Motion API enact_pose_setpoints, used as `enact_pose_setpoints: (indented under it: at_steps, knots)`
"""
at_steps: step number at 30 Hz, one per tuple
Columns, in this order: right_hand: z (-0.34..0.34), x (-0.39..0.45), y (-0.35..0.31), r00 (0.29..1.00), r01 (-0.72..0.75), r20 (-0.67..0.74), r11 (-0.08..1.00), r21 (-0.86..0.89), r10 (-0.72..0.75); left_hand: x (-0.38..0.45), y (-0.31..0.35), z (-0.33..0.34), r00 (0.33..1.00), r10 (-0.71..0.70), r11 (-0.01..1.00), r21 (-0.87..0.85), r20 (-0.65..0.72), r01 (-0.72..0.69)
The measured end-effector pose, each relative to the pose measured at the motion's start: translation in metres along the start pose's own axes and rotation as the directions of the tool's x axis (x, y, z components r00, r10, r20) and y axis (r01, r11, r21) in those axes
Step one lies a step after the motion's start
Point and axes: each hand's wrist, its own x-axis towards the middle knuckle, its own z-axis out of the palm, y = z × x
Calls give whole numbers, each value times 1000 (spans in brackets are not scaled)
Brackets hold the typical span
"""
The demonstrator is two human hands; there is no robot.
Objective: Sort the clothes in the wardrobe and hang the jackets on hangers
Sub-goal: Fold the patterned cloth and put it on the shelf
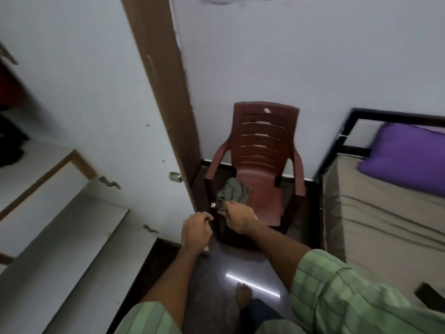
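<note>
A: Head view, nearest first?
B: Dark glossy floor. Left hand closed; right hand grips an olive garment lying on the maroon plastic chair.
A: Beyond?
B: Open wardrobe door left, bed right. No readable writing.

Both your arms reach forward and down, hands close together.

Your left hand is curled into a loose fist, knuckles up; your right hand pinches shut just beside it. Green checked short sleeves cover your upper arms.
</note>
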Motion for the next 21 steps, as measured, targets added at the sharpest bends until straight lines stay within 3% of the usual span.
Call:
enact_pose_setpoints:
  at_steps: [7, 12, 16, 21]
  knots:
    - [-22, 14, 87, 989, -149, 22, 985, 87, 148, 65, 57, 61, 982, -20, 999, -46, 186, 29]
    - [-21, 71, 137, 982, -157, 118, 986, 61, 149, 158, 72, 95, 939, -33, 998, 53, 343, 16]
    - [-7, 150, 172, 971, -172, 180, 984, 49, 161, 245, 62, 143, 921, -180, 983, 22, 346, 184]
    - [43, 258, 215, 960, -194, 224, 974, 113, 165, 314, 12, 240, 846, -370, 925, 74, 383, 372]
